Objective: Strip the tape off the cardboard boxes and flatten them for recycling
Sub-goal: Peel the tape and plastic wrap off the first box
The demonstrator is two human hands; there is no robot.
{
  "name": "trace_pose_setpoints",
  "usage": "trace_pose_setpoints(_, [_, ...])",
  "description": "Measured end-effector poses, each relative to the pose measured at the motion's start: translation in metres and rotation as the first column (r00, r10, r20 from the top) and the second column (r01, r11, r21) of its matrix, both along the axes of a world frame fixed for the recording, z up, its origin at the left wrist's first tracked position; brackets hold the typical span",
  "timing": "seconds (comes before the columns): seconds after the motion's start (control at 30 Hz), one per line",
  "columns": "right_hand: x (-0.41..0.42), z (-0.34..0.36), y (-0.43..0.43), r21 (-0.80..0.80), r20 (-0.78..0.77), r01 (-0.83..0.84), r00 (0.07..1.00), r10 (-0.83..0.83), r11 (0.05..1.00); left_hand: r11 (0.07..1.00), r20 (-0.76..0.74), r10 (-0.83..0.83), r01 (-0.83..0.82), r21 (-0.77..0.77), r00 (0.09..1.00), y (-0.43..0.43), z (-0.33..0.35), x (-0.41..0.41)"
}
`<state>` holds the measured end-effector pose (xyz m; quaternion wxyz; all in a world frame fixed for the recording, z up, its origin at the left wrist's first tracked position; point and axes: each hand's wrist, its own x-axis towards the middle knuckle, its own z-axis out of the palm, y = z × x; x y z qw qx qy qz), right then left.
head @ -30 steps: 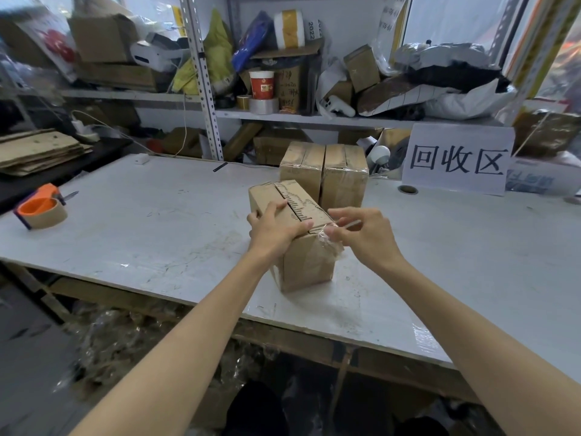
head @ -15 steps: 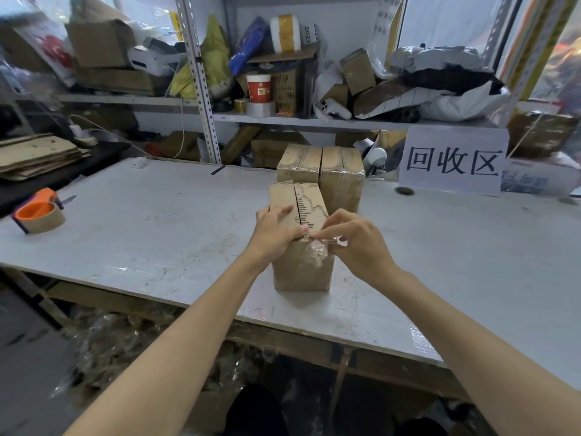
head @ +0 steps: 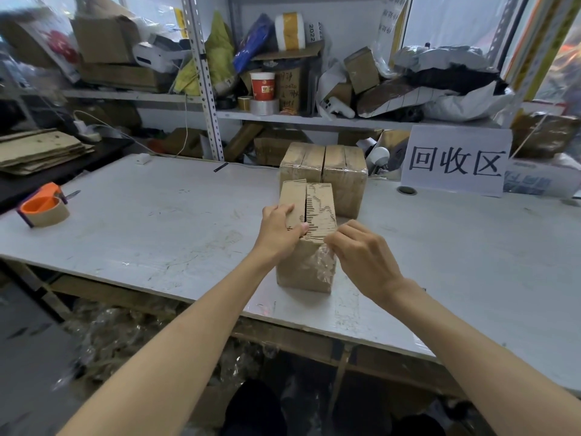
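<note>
We look down on a pale grey table (head: pixel 157 215), scuffed and scratched, its near edge running across the lower half of the frame. At the far left of it lies an orange tape dispenser (head: pixel 44 207) with a brown roll. Beyond it, in the upper left, a stack of flattened cardboard (head: pixel 41 151) rests on a dark surface. Behind the table stands a metal shelf (head: pixel 314 119) crowded with cartons, bags and rolls, with a red and white paper cup (head: pixel 262 85) near the middle of the frame. At the upper right a white sign (head: pixel 456 160) with three black characters leans at the back of the table.

The front box (head: pixel 298 269) stands upright on the table at the centre of the frame, near the front edge. Its top flaps meet at a seam, and the right flap is torn down to the ribbed corrugation. Crumpled clear tape (head: pixel 325 262) clings to the right part of its near face. Just behind it two boxes (head: pixel 323 171) stand side by side, touching, their tops glossy with tape.

Our left hand (head: pixel 278 229) grips the top of the front box, fingers over the left flap, thumb at the near edge by the seam. Our right hand (head: pixel 361 250) is curled at the near right top corner, fingertips pinching the clear tape there.
</note>
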<state>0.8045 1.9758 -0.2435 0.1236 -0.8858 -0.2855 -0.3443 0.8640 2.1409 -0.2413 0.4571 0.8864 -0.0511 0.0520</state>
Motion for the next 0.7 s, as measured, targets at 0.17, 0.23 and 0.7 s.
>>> trace_pose_setpoints(0.17, [-0.013, -0.001, 0.000, -0.189, 0.119, 0.038, 0.993, -0.016, 0.981, 1.000, -0.025, 0.003, -0.002, 0.013, 1.000, -0.002, 0.002, -0.003])
trace_pose_setpoints(0.23, [-0.016, -0.002, -0.002, -0.205, 0.149, 0.030, 0.989, 0.001, 0.978, 1.000, -0.038, 0.001, 0.000, 0.019, 0.999, -0.001, 0.002, -0.005])
trace_pose_setpoints(0.7, [-0.015, -0.006, -0.009, 0.092, -0.281, 0.080, 0.958, -0.051, 0.993, 0.999, -0.090, 0.000, 0.005, 0.049, 0.996, -0.005, 0.004, -0.003])
